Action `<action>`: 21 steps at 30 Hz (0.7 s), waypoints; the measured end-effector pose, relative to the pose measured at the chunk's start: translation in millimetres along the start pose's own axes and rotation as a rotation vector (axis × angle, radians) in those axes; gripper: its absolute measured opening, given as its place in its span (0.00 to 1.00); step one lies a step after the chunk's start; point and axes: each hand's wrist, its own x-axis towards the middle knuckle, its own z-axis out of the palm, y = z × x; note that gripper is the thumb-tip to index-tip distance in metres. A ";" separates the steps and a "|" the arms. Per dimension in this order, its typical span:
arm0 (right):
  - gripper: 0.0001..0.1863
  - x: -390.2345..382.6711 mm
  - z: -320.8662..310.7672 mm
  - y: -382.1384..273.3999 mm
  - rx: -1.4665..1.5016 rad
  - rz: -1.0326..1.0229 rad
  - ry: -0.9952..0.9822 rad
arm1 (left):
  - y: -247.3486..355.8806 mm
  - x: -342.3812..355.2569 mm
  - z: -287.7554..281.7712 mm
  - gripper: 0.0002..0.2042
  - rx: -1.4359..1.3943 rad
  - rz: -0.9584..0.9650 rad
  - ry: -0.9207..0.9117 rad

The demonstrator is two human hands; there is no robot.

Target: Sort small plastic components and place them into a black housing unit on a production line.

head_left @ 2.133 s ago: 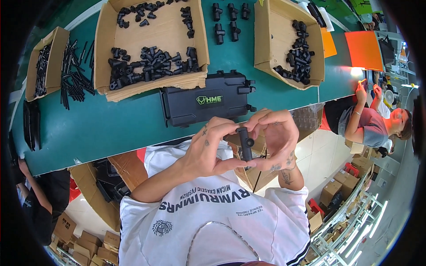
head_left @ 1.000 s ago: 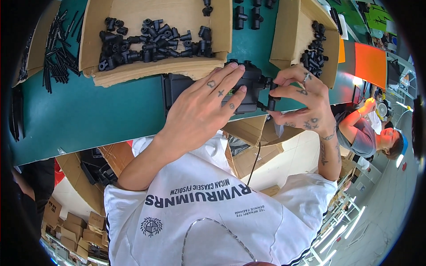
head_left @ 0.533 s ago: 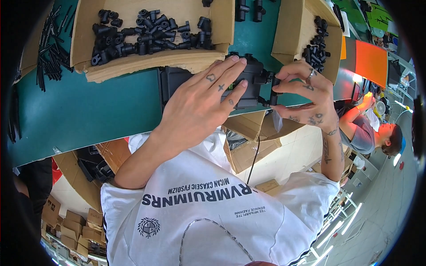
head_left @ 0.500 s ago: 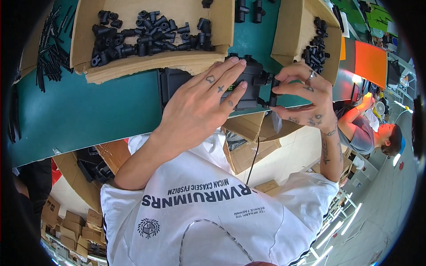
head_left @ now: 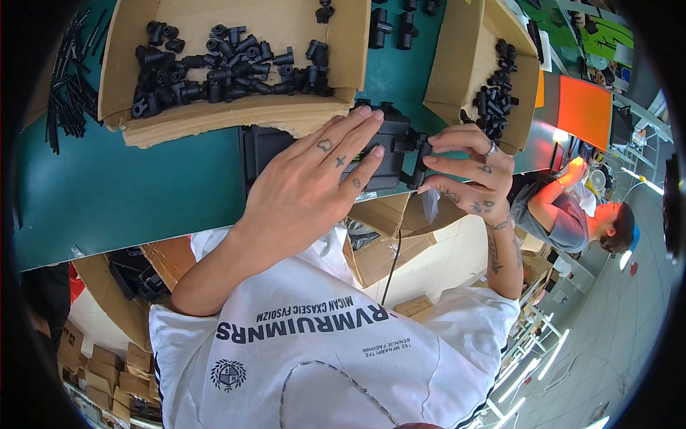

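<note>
While my left hand [head_left: 300, 179] lies flat over the top of the black case [head_left: 389, 151], fingers stretched out and gripping nothing, my right hand [head_left: 471, 171] has the bar handle [head_left: 420, 164] pinched between thumb and fingertips. The case is on the green surface [head_left: 157, 189], near the front edge, right by the big cardboard tray [head_left: 236, 116] with the loose black fittings [head_left: 221, 75] in it.

As for how it handles: looks like hard molded plastic to me, so I'd expect it to be stiff, no squish under the palm. Weight's a guess, can't see inside, but I'd bet it's light enough to skid if you only pull on one end. A flat palm on top seems the sane way to steady it. The handle looks smooth and roundish, so probably a bit slippery; take it mid-bar, fingers one side, thumb the other. I'd be gentler around the little arms at its ends, they're skinny and likely the weak spot. Can't tell if they're fully seated, my fingers cover some of that.
</note>
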 end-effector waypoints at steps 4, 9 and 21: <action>0.24 -0.3 5.2 -4.4 -0.009 0.036 0.046 | -1.2 -1.5 1.6 0.29 -0.009 -0.003 0.006; 0.22 -0.8 3.7 -18.2 -0.031 0.195 -0.029 | -2.6 -0.8 0.2 0.30 -0.019 -0.012 -0.007; 0.15 14.9 9.4 -43.4 -0.311 0.201 -0.062 | -0.2 2.1 -3.5 0.30 -0.009 -0.040 -0.082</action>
